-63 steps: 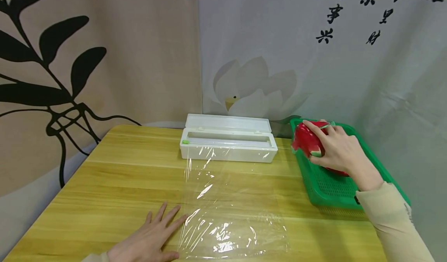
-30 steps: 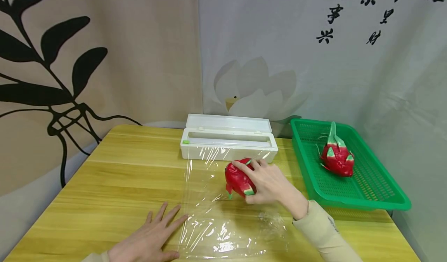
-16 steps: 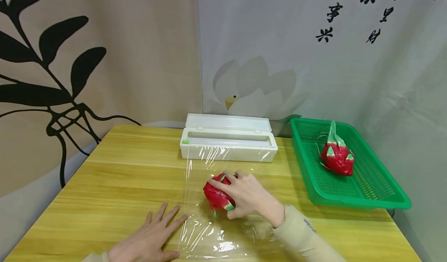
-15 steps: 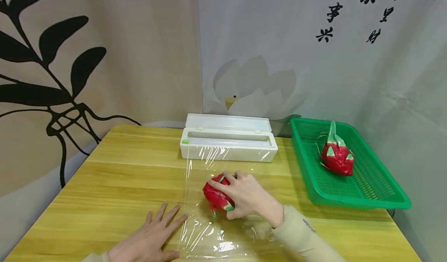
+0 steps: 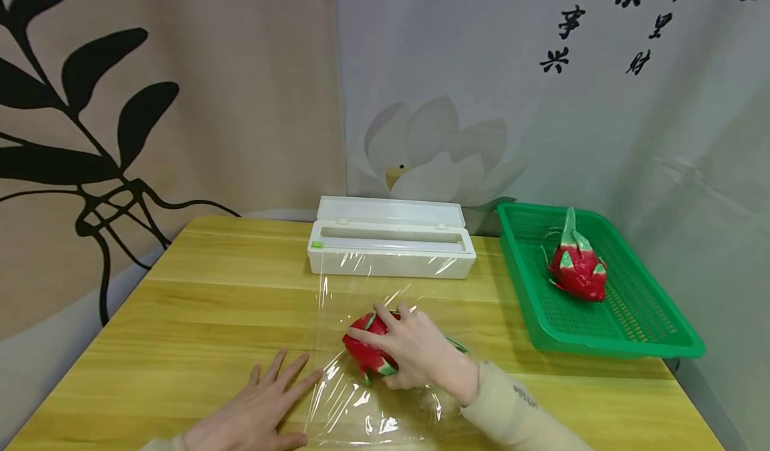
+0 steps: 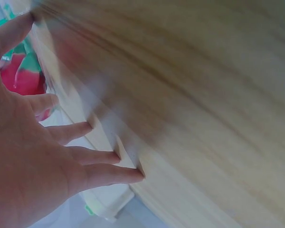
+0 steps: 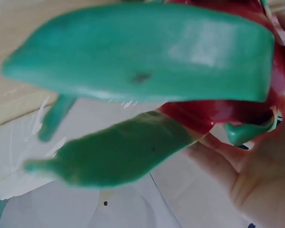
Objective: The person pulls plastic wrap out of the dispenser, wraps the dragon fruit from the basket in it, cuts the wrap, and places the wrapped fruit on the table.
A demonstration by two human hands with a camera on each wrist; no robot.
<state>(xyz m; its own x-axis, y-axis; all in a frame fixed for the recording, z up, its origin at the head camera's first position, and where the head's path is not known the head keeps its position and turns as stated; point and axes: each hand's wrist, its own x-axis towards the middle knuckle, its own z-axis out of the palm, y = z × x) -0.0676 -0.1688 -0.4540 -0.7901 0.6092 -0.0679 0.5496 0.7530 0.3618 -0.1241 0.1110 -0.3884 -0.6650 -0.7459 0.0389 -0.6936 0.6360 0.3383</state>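
Observation:
A red dragon fruit with green scales (image 5: 365, 350) is on the sheet of clear cling film (image 5: 355, 411) in the head view. My right hand (image 5: 418, 351) grips it from above, fingers over its top and thumb along its near side. Long green scales (image 7: 118, 152) fill much of the right wrist view. My left hand (image 5: 255, 404) lies with fingers spread on the wooden table, its fingertips at the film's left edge. In the left wrist view, the left hand's straight fingers (image 6: 109, 175) touch the tabletop.
The cling film runs from a white dispenser box (image 5: 391, 264) with its lid raised, at the table's back. A green plastic basket (image 5: 637, 344) stands at the right, with a second dragon fruit (image 5: 580, 270) inside. A printed curtain hangs behind the table (image 5: 240, 290).
My right hand has carried the dragon fruit leftward from the green basket, then down and nearer onto the cling film. The left hand has kept its place at the film's edge.

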